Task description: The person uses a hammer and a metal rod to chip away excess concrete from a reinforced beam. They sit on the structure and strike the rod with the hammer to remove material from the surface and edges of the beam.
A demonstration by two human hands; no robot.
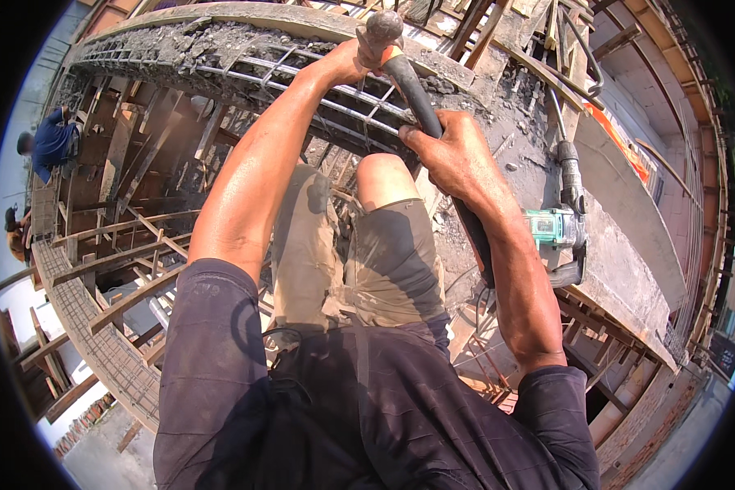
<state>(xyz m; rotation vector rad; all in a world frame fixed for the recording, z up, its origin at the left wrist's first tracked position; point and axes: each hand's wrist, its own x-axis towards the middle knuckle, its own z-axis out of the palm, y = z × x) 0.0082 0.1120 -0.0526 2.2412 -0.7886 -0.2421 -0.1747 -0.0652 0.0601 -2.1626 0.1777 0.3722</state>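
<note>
A long-handled hammer [420,98] with a black handle slants across the space in front of my knees. Its rounded, worn metal head [384,28] is at the far end, beside an orange band. My right hand [457,151] is wrapped round the middle of the handle, whose lower end runs along the inside of my right forearm. Right up against the hammer head, my left hand [353,65] is closed; the head partly covers its fingers, so what they grip is hidden. Below both hands, exposed steel reinforcing bars [302,77] run along a broken concrete beam [159,61].
A teal and black demolition hammer [559,224] lies on the concrete to my right. Rubble [506,122] surrounds it. Timber props [139,233] and deep gaps are at left, beside a rebar mesh strip [98,327]. A person in blue [55,143] is at far left, another person below.
</note>
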